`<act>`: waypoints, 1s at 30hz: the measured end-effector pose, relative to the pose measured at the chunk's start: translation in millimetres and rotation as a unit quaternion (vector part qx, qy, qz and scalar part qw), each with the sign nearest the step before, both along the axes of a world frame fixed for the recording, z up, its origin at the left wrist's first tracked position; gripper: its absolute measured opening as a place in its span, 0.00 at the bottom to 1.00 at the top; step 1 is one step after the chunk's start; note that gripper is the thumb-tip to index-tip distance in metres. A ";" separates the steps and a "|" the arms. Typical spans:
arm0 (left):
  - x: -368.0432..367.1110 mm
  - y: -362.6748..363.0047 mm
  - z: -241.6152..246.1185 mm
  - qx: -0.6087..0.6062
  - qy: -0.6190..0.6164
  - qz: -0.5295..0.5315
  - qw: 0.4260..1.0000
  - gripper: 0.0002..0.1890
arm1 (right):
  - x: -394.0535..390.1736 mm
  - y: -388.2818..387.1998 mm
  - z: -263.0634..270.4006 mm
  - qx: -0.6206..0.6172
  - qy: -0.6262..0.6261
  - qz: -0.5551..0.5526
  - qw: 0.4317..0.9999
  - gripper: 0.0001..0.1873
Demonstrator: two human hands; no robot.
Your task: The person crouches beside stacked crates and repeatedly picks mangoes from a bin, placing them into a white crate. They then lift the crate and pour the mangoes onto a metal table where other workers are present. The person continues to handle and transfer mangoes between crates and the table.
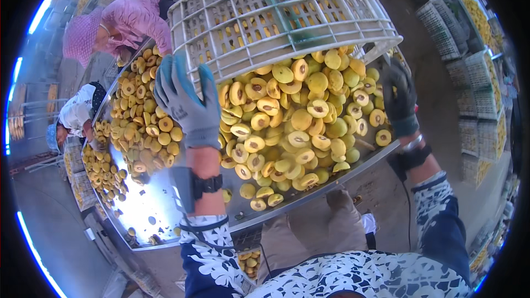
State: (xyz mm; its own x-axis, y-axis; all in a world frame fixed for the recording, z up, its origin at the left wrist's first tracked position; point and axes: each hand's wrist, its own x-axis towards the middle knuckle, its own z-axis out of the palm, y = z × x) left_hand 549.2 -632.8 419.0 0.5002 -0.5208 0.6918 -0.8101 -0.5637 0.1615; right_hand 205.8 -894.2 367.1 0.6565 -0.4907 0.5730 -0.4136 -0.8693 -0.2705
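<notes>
A white plastic lattice crate (285, 12) is tipped over a metal sorting table (238, 215), its open side facing down toward me. Halved yellow stone fruit (298, 120), some cut faces showing brown pit hollows, lies heaped beneath its rim, and more shows through the slats. My left hand (188, 103), in a grey and blue glove, grips the crate's left rim, with the thumb spread across the near side. At the right end of the heap is my right hand (399, 99) in a dark glove, close below the crate's right corner. Its fingertips are unclear.
Another fruit pile (143, 120) spreads across the table's left part. A person in pink (132, 18) and a person in white (78, 107) work along the far side. Stacked fruit crates (480, 91) stand at right. A fruit container (249, 263) sits below the table's near edge.
</notes>
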 end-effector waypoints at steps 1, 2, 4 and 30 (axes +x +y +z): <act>10.1 1.0 -3.3 -0.006 0.015 0.033 0.999 0.28 | 29.9 -12.1 32.8 -0.038 0.005 0.012 0.999 0.16; 15.3 -0.9 -9.4 0.017 0.031 0.057 0.998 0.28 | 60.5 -16.4 57.4 -0.008 -0.024 0.029 0.999 0.17; 19.7 -7.6 -20.4 0.086 0.094 0.118 0.985 0.28 | 130.2 -30.2 87.6 -0.069 -0.106 0.101 0.987 0.16; -5.9 3.5 -13.2 0.004 0.128 0.134 0.983 0.29 | 437.8 -34.2 88.5 0.036 0.451 0.030 0.891 0.48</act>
